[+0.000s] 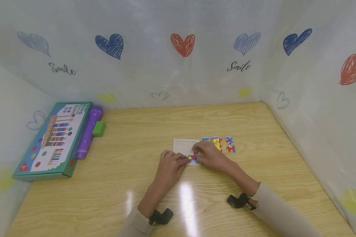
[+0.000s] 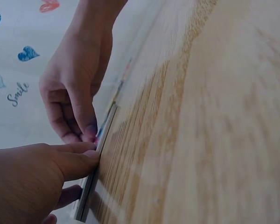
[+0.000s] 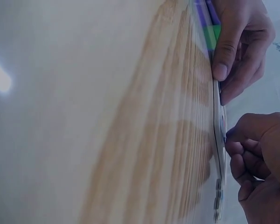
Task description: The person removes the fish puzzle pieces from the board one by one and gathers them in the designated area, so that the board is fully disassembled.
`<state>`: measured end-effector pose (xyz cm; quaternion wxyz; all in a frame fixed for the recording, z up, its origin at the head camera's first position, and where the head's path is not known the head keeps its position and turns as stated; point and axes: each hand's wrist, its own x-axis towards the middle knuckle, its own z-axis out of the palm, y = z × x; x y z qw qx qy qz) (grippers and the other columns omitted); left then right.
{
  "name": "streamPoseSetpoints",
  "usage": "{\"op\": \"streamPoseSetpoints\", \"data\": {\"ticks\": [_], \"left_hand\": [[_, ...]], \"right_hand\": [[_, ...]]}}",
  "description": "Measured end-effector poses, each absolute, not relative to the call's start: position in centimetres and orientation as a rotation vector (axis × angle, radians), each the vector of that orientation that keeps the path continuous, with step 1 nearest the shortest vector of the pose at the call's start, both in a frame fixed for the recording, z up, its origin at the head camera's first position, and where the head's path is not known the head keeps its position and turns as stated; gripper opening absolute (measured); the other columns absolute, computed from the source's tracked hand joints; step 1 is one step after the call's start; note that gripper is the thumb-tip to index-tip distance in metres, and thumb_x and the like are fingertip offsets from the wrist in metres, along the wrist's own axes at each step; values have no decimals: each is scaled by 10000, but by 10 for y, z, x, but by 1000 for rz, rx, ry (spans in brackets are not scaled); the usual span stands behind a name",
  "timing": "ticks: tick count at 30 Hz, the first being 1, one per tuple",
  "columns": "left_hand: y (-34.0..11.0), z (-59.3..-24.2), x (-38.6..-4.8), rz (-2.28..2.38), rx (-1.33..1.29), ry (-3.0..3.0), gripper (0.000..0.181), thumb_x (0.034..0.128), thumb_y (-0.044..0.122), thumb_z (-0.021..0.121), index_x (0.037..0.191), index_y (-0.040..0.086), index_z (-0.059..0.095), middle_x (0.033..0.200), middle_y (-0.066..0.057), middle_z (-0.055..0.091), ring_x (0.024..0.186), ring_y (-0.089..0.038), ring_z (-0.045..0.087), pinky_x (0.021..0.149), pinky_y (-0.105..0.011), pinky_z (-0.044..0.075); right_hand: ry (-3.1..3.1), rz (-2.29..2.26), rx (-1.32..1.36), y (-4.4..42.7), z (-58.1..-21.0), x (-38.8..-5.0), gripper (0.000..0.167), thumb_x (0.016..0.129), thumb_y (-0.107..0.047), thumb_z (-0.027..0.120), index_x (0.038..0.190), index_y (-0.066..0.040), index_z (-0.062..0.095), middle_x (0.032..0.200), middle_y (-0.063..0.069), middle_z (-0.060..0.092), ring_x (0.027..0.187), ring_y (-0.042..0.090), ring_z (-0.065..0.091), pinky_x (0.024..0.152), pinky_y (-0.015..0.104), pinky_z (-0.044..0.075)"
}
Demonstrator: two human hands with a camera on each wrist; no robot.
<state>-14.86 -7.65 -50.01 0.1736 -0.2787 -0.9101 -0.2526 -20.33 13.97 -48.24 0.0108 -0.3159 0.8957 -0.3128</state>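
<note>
One puzzle tray [image 1: 182,147] anchors my head view: the left hand [image 1: 171,166] grips its near left corner with bent fingers, and the right hand [image 1: 210,155] pinches a puzzle piece [image 1: 191,158] inside its near right corner. Loose pieces [image 1: 230,144] lie right of the tray; left of it, wooden tabletop [image 1: 136,131] gives wide room as far as a game box [image 1: 51,141], purple cylinder [image 1: 90,133] and green block [image 1: 99,129]. In my left wrist view, the left hand's thumb touches the tray's edge. In my right wrist view, that edge runs beside both hands.
</note>
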Motion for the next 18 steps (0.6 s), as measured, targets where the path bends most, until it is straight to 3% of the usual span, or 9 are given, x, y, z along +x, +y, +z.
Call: {"op": "streamPoseSetpoints", "data": {"ticks": [4,11,18], "left_hand": [[-77,-500,-149,-725,-789,-2593,110,891,163,770,987,195,816,989,78,727,873,-175,610,985,-473,383],[-77,-499,-148,-750,-789,-2596,112,885,157,775,988,174,816,998,71,728,867,-174,609,991,-474,388],[-77,-497,-147,-786,-794,-2593,126,889,147,770,1007,162,814,1004,59,730,876,-187,611,990,-483,385]], "right_hand": [[2799,-1014,-948,139,-482,-203,159,865,-23,724,1012,-55,672,920,-47,657,914,172,541,952,431,378],[2793,-1137,-913,140,-481,-202,127,878,-21,715,996,-62,690,921,-51,650,871,158,569,801,350,492],[2795,-1061,-954,149,-480,-198,169,841,-61,748,997,-66,684,954,-24,659,922,177,571,849,363,478]]}}
